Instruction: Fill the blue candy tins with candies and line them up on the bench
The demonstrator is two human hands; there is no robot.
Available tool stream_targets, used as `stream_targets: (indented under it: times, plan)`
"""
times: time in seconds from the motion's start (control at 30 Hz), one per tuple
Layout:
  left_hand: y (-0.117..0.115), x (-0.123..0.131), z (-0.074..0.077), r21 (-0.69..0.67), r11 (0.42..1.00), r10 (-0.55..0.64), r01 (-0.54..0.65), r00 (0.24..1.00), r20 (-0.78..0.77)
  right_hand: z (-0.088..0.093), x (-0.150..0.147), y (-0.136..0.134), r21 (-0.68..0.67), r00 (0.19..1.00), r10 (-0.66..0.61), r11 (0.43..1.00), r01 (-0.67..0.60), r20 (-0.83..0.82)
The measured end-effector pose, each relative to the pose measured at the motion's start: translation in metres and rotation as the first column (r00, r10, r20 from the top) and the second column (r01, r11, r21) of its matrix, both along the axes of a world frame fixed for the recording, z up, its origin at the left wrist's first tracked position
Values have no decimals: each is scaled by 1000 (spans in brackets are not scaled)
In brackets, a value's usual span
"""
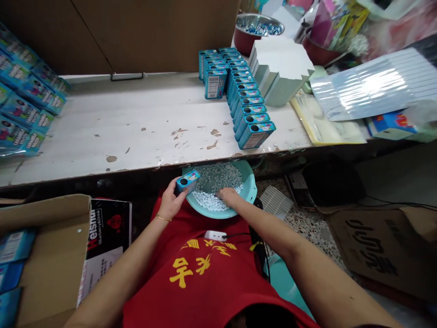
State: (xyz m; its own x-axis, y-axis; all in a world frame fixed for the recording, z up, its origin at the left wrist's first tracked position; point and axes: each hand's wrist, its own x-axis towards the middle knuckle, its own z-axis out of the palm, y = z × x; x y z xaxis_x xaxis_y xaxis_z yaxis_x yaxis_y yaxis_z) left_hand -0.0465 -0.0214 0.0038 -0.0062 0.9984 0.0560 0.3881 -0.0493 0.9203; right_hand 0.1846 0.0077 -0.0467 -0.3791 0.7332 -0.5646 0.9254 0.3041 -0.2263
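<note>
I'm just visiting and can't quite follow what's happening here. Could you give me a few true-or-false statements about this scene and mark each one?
1. The left hand holds a small blue tin. True.
2. The right hand rests on the white table. False: it is over a teal basin, at the small white pieces inside.
3. A gold bracelet circles the right wrist. False: it is on the left wrist.
4. Blue tins stand in rows on the table. True.
5. The person wears a red shirt with yellow characters. True.
</note>
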Motion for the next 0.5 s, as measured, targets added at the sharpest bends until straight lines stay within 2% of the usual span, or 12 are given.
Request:
stream_targets:
  times: [0.13,0.23,0.33,0.43,0.5]
  plan:
    - [2,1,-2,-9,1000,-1,1,1000,31,-3,23,4,-88,991,-8,996,-4,-132]
    - [4,1,0,-16,1000,-8,9,999,52,4,38,6,-126,973,-42,992,13,-227]
    - [5,3,1,1,1000,1,-1,999,40,27,50,8,-183,911,-152,979,87,-383]
    - [8,9,-1,33,999,-21,21,1000,-1,61,59,11,-267,795,-292,949,169,-532]
    - [9,15,-5,47,997,-59,61,997,-44,86,61,14,-281,764,-316,942,183,-562]
